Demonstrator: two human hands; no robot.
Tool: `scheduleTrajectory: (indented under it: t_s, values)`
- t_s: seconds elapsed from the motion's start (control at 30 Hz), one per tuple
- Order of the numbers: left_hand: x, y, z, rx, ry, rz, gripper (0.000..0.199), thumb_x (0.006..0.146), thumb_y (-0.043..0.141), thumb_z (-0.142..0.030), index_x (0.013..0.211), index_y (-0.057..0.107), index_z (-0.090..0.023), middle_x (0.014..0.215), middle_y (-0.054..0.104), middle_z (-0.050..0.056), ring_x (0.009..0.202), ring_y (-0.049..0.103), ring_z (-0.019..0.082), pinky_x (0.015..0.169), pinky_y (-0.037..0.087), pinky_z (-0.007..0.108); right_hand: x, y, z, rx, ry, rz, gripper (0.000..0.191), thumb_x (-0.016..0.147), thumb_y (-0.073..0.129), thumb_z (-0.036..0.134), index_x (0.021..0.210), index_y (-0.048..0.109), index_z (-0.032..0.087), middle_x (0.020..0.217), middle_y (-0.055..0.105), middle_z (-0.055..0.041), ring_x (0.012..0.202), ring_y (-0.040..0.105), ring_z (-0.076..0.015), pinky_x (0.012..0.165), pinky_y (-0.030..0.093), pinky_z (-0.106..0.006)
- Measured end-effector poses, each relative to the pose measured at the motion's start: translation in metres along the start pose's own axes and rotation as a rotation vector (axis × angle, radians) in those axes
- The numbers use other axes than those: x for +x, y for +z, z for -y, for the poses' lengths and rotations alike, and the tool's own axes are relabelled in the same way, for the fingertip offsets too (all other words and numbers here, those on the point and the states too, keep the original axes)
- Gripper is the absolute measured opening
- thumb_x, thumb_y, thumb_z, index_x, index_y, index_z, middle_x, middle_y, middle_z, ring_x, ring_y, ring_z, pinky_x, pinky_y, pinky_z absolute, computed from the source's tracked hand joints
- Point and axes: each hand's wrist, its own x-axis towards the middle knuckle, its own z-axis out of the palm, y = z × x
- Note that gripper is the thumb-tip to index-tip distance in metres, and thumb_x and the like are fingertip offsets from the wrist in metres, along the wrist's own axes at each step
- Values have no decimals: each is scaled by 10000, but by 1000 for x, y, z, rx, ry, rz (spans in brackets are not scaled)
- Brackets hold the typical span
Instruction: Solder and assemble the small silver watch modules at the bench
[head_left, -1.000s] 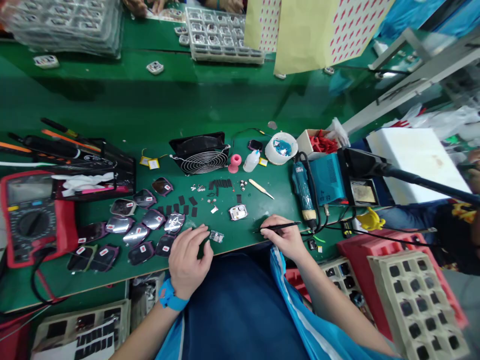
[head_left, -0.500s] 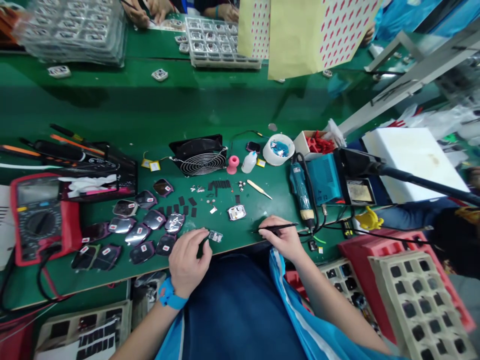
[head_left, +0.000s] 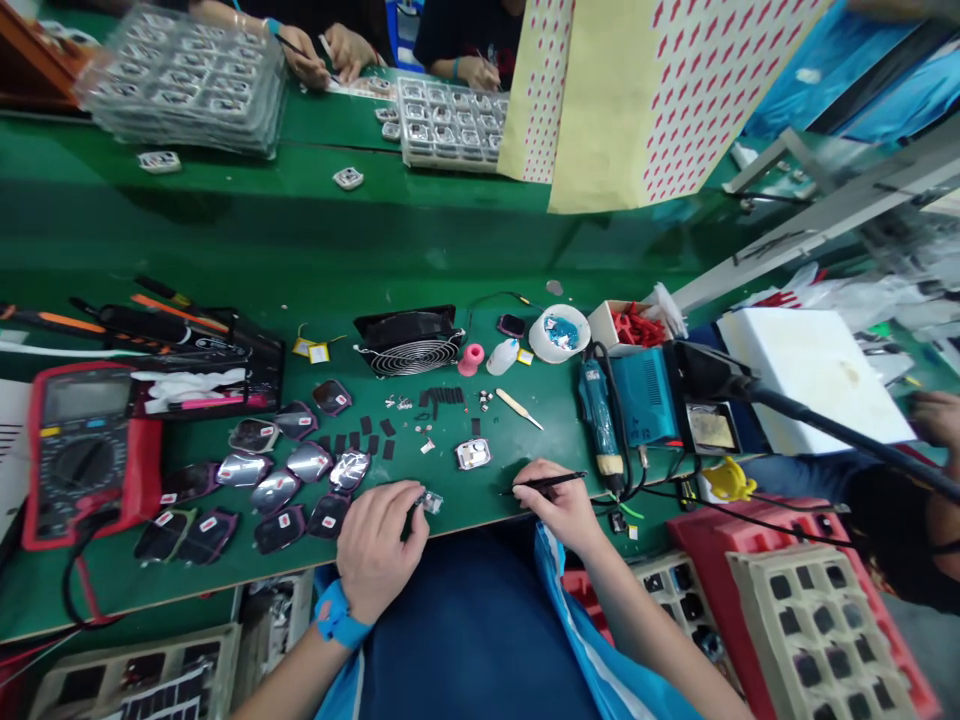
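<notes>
In the head view, my right grip (head_left: pixel 556 505) is closed around a thin black tool (head_left: pixel 564 479), held like a pencil, maybe so I can steer its tip. My left grip (head_left: pixel 381 548) lies near the front edge of the counter (head_left: pixel 480 510). Its fingertips are at the small board (head_left: pixel 431 502), perhaps to keep it still; I cannot tell if they pinch it. The white case (head_left: pixel 473 455) lies just past them, likely for easy reach.

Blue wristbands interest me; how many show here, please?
3: wearer's band on the left wrist, a coworker's band top left, another band top centre; more may be hidden.
</notes>
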Motion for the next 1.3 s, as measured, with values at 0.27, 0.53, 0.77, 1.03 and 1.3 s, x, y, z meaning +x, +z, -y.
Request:
scheduleTrajectory:
  t_s: [0.27, 0.53, 0.77, 1.03, 1.3]
  values:
    - [1, 1, 0, 3, -17, -2, 157, 930, 612, -90, 1048, 639, -191, 965, 757, 58, 868, 701, 218, 806, 518, 348, 21, -1, 1, 144, 95, -68, 335, 867, 763, 518, 830, 702, 191, 675, 710, -16, 538, 707, -159, 532, 624, -277]
    - [0, 2, -1, -14, -37, -2, 201, 885, 629, -77, 1036, 649, -207, 966, 765, 52, 872, 712, 222, 803, 523, 352, 24, -2, 2, 113, 90, -71, 264, 856, 791, 452, 799, 745, 199, 707, 755, -40, 629, 737, -187, 634, 631, -321]
    - [-4, 5, -2, -54, -59, 5, 189, 847, 617, -51, 922, 591, -222, 963, 772, 42, 874, 700, 223, 785, 521, 361, 5, 0, 2, 3, 76, 11, 146, 890, 765, 378, 880, 788, 234, 824, 791, -59, 753, 739, -213, 735, 616, -366]
    - [-8, 5, 0, -84, -37, 48, 221, 814, 651, -39, 905, 573, -224, 985, 772, 40, 938, 719, 240, 833, 540, 378, -5, -1, 0, -104, -93, 26, 105, 906, 748, 195, 972, 789, 266, 943, 810, -45, 885, 758, -221, 813, 616, -377]
    - [-11, 4, 3, -112, 25, 97, 225, 815, 694, -50, 926, 600, -222, 1044, 773, 39, 1011, 723, 233, 899, 552, 380, -10, 4, -5, -30, -22, -41, 42, 890, 772, 238, 930, 783, 247, 917, 814, -42, 849, 757, -209, 797, 610, -363]
